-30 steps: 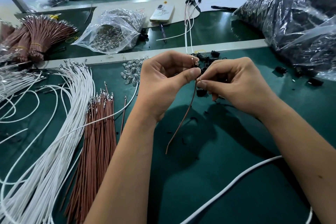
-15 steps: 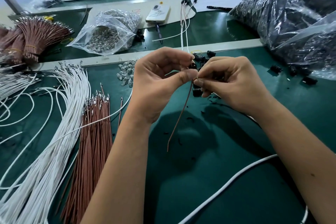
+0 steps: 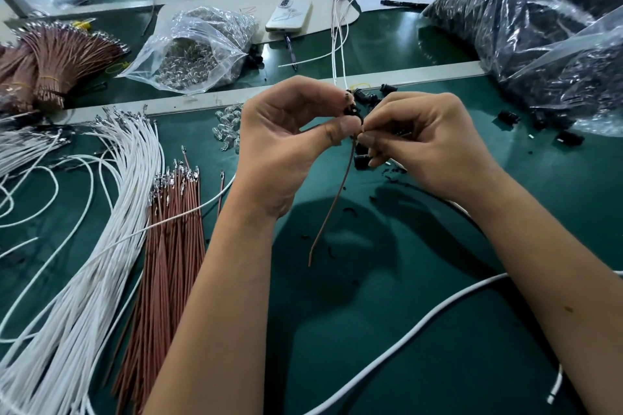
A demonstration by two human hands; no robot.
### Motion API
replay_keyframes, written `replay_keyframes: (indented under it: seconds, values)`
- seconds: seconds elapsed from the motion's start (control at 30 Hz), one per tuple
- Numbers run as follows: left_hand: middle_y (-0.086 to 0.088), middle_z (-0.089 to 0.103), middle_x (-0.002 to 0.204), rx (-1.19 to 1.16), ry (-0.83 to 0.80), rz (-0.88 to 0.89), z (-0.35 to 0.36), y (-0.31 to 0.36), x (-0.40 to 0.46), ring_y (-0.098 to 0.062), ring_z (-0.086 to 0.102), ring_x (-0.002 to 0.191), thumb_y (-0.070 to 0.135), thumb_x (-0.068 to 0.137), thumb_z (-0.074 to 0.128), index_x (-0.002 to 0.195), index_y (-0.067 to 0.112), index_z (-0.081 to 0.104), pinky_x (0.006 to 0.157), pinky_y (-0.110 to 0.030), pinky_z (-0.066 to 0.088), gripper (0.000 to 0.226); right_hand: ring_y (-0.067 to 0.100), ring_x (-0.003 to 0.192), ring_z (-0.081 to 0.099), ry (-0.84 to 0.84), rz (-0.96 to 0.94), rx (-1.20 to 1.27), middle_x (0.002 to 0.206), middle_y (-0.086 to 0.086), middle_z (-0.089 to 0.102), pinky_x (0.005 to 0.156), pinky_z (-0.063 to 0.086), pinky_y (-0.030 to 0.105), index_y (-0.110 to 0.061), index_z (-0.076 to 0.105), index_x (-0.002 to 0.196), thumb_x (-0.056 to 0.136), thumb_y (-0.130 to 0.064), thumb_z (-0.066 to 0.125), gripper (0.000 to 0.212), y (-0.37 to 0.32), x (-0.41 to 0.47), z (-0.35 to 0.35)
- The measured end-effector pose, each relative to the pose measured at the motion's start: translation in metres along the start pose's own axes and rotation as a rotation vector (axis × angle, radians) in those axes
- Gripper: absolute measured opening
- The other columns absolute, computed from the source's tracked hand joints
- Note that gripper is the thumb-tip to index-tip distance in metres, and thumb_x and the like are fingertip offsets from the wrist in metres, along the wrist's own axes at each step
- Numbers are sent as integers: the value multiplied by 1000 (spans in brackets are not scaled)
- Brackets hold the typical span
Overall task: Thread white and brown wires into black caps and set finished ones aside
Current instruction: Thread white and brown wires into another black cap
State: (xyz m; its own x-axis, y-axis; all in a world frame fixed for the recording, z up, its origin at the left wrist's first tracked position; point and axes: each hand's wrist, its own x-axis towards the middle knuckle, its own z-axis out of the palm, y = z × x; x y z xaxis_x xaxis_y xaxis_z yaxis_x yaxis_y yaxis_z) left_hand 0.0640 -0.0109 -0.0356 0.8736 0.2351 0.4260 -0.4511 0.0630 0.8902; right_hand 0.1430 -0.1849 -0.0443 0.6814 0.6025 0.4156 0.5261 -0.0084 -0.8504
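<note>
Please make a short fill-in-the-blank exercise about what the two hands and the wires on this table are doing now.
1. The left hand pinches a black cap between thumb and ____.
2. The wire hanging below the hands is ____ in colour.
3. The loose white wires lie on the person's ____ side.
4. The right hand pinches the ____ wire.

Missing words: fingers; brown; left; brown

Two bare forearms and hands (image 3: 357, 141), no sleeves, gloves, rings or watch in view.
</note>
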Motion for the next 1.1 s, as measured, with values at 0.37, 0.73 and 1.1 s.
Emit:
replay_keyframes:
  seconds: [0.37, 0.73, 1.1]
  values:
    - [-1, 72, 96, 3, -37, -29, 2, -2, -1, -13, 64, 83, -10, 75, 77, 97, 10, 70, 81, -26, 52, 31, 21, 63, 68, 24, 9, -64, 80, 4, 68, 63, 62, 39, -6, 78, 90, 88, 4, 78, 10, -1, -1, -2]
    - [-6, 72, 93, -24, -2, -62, 7, -9, -1, -15, 67, 85, -11, 67, 83, 85, 8, 69, 81, -28, 54, 30, 21, 62, 68, 8, -3, -87, 82, 14, 68, 62, 58, 31, -11, 78, 89, 90, 3, 76, 14, -3, -2, -3]
    - [-8, 75, 86, -50, -23, -53, 4, -7, -1, -19, 71, 81, -16, 68, 79, 84, 2, 70, 78, -29, 56, 26, 19, 63, 66, 19, -13, -71, 82, 11, 68, 62, 58, 29, -10, 77, 91, 89, 4, 76, 15, -4, -1, -3]
